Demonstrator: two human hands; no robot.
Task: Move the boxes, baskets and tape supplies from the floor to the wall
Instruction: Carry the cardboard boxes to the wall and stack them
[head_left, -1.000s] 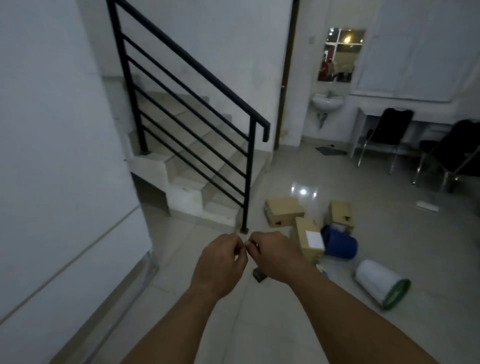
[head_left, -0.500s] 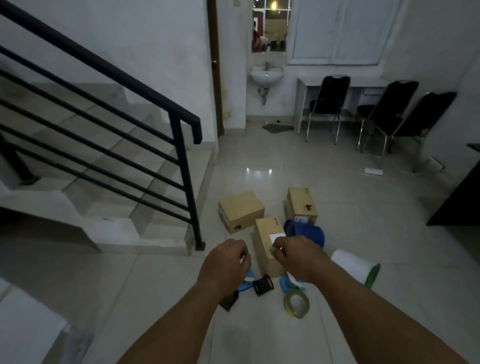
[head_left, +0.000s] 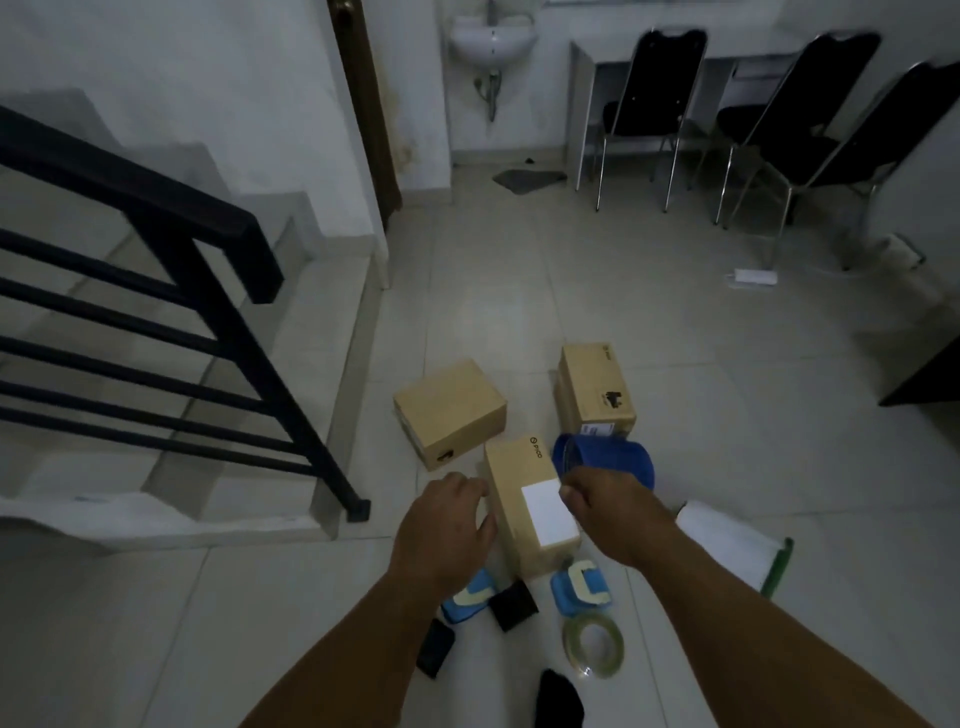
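I am at the very start of the job: every piece lies out on the tiled floor at the foot of the stairs, and my two hands hover over the nearest cardboard box, the one with the white label, which lies lengthwise away from me. My left hand hangs by its left side with the fingers loosely bent and spread, holding nothing; I cannot tell whether it touches the cardboard. My right hand is at the right edge of the label with the fingers curled in, and I see nothing in it. I judge the next move calls for uncurling that hand, setting both palms against the long sides, squeezing and lifting. I count three cardboard boxes: this one, the left box just beyond it, and the far box to the right. There are two baskets, both lying on their sides: the blue basket just beside my box and the white basket, green-rimmed, further right. Of tape supplies, nearer me, I count two blue dispensers, the left dispenser and the right dispenser, and one loose tape roll, plus two small black items I cannot identify. Beyond stand the black stair railing, a wall sink and black chairs.
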